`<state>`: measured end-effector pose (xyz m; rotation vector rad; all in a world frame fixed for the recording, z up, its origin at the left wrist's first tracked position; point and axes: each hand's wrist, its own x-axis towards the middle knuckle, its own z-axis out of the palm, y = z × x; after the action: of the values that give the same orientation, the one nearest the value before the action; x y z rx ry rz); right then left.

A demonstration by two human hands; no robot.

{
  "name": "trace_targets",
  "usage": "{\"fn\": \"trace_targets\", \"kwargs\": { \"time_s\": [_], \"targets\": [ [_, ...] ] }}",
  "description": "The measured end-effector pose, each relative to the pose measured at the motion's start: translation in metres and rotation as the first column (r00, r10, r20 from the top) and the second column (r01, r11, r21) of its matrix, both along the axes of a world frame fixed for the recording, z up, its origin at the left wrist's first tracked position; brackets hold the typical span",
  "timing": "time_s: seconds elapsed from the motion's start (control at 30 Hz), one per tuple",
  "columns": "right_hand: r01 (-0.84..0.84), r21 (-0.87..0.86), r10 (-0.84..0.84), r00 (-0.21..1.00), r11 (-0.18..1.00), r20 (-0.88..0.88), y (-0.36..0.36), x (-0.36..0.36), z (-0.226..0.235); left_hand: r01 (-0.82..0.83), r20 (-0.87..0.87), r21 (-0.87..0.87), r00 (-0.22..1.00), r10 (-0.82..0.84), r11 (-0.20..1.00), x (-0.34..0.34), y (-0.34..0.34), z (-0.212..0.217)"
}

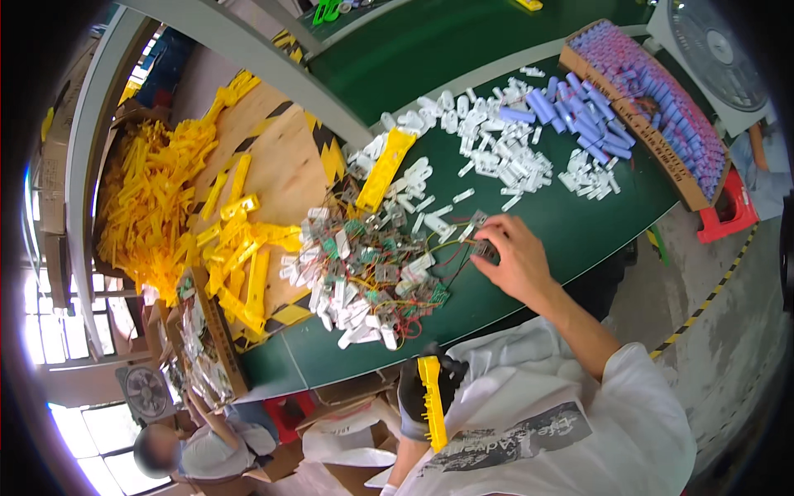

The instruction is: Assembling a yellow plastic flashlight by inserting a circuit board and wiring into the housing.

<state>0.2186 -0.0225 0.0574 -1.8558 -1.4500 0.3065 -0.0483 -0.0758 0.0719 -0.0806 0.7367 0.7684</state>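
My left hand [411, 395], in a dark glove, is closed on a long yellow plastic casing [432, 401] with small prongs along one edge, held upright near my shirt. Over the green table [529, 240], the thumb and fingers of my right hand [517, 260] pinch a small wired part [486, 248]. Thin red, dark and yellow wires run from it toward a heap of wired parts [372, 264], where little circuit boards, metal pieces and white plastic pieces lie tangled. Another yellow casing [386, 171] rests at the far side of that heap.
White plastic pieces [504, 157] and purple cylindrical cells [575, 116] lie farther back. A cardboard box [674, 161] holds many more cells. To the left are loose yellow casings [248, 273] and a large yellow pile [153, 207]. Another person [223, 446] sits at lower left.
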Motion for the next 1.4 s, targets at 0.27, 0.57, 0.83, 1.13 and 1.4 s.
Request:
{"fn": "trace_targets", "kwargs": {
  "time_s": [0.27,0.57,0.83,1.13,1.4],
  "targets": [
    [0.072,0.066,0.030,0.417,0.995,-0.908,0.012,0.018,0.022,0.192,0.318,0.245,0.910,-0.266,0.950,-0.046,-0.008,0.006],
    [-0.187,0.443,0.252,0.963,0.877,-0.094,0.001,-0.022,0.132,0.116,0.515,0.228,0.828,-0.221,0.967,0.070,0.068,0.007],
    [-0.001,0.333,0.150,0.895,0.943,-0.421,-0.031,-0.036,0.104,0.209,0.474,0.177,0.838,-0.270,0.962,0.085,0.086,-0.050],
    [0.263,0.288,0.128,0.494,0.921,-0.860,-0.114,-0.007,0.007,0.455,-0.227,0.440,0.891,-0.394,0.774,0.101,0.078,-0.009],
    [0.132,0.395,0.356,0.247,0.909,-0.901,-0.104,-0.001,-0.047,0.469,-0.149,0.456,0.878,-0.455,0.756,0.129,0.038,-0.008]
  ]
}}
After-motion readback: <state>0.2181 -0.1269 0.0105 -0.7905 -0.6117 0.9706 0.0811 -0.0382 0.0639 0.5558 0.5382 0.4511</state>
